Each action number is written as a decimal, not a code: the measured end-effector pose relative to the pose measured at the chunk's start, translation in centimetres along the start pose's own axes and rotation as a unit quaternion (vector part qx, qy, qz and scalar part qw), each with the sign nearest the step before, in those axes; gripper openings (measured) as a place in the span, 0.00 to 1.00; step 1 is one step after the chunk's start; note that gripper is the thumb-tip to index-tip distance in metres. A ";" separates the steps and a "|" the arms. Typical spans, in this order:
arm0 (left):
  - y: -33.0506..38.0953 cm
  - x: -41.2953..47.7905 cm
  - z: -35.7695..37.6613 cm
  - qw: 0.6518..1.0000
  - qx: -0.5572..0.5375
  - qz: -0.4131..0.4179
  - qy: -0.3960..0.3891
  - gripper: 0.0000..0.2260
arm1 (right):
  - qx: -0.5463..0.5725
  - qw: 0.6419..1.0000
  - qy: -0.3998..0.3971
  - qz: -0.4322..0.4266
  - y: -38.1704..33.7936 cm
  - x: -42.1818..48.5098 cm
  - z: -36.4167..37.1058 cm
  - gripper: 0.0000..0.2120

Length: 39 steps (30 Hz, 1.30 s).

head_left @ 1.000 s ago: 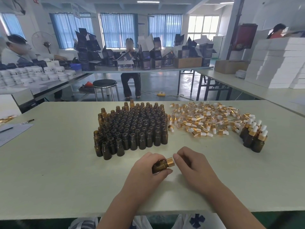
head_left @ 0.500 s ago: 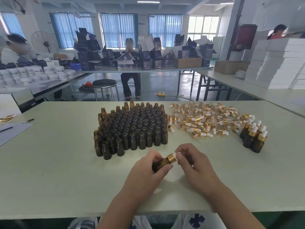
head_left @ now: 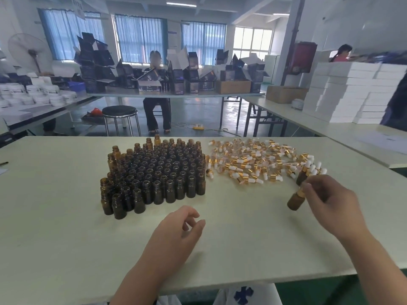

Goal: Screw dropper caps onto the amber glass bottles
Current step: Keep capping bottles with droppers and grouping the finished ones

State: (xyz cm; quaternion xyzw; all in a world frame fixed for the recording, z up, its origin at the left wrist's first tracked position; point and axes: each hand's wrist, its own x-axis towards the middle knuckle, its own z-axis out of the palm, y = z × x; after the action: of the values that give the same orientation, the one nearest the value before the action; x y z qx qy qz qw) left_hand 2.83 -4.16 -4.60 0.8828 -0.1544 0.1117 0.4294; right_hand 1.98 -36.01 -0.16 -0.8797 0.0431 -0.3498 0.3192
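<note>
A dense block of open amber glass bottles [head_left: 154,175] stands on the white table [head_left: 55,227]. To its right lies a loose heap of gold-collared dropper caps [head_left: 248,161] with white bulbs. At the right, my right hand [head_left: 328,201] pinches the cap end of a capped amber bottle [head_left: 296,200], held tilted just above the table. Behind it stand several finished capped bottles [head_left: 308,171]. My left hand [head_left: 176,236] hovers over the table's near middle, fingers loosely curled and holding nothing.
The table's near edge runs below my forearms. Beyond the far edge are a round stool [head_left: 120,113], a seated person [head_left: 157,100] at a table of dark boxes, white jars [head_left: 33,93] at the left and stacked white boxes [head_left: 352,95] at the right.
My left hand has let go of the bottle and stayed near the middle. My right hand has carried the capped bottle off to the right, toward the finished bottles.
</note>
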 end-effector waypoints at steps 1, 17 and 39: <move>0.0 0.0 0.0 1.000 -0.002 0.000 -0.003 0.02 | -0.009 1.000 0.015 0.022 0.8 0.5 -0.8 0.03; 0.4 -0.1 -0.2 1.000 0.007 0.010 -0.013 0.05 | -0.112 0.980 -0.002 0.167 6.6 6.3 -3.1 0.03; 0.0 -0.2 0.0 1.000 -0.013 0.024 0.007 0.07 | -0.115 0.974 -0.013 0.196 6.6 7.7 -1.7 0.13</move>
State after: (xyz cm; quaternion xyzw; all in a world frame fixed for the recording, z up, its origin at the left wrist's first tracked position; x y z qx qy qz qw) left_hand 2.67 -4.15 -4.64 0.8723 -0.1737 0.1258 0.4395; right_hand 7.68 -44.42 1.44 -0.8894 0.2509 -0.2615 0.2786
